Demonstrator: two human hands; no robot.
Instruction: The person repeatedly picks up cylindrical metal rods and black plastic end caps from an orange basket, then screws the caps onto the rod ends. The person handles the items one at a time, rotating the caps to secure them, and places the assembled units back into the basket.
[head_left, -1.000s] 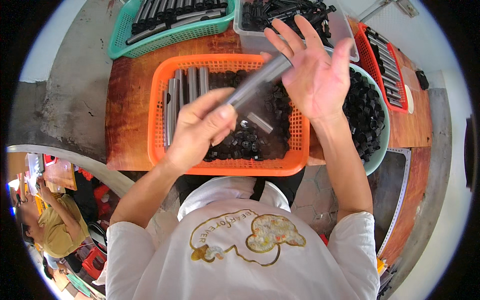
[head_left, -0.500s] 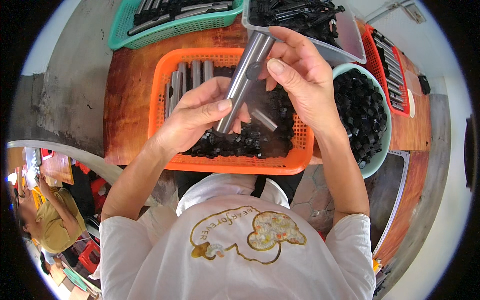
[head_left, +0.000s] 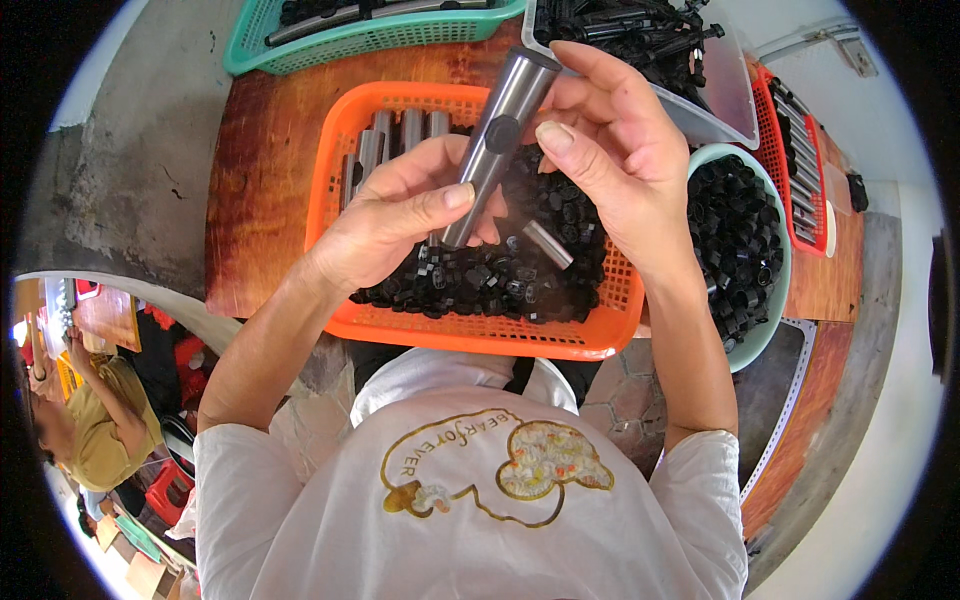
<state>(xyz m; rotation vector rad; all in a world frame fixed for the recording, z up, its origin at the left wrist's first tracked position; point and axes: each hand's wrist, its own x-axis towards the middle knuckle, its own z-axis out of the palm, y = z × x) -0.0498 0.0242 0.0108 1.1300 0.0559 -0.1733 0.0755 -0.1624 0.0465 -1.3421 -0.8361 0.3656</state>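
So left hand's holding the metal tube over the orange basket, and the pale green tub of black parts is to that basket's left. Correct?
Not quite: the pale green tub of black parts stands to the right of the orange basket, as the head view shows. The left hand does hold the metal tube over that basket.

The tube (head_left: 489, 160) is smooth metal with a polished sheen; its round inset (head_left: 501, 134) is dark and matt. The orange basket (head_left: 480, 342) is smooth, perforated plastic with a slight gloss. The small black parts (head_left: 470, 285) inside appear to be plastic, partly shiny. The table (head_left: 265, 180) is streaked, glossy wood. The bowl (head_left: 748, 352) is smooth plastic; the bin (head_left: 715, 118) is translucent plastic. The shirt (head_left: 320, 530) is matt cloth.
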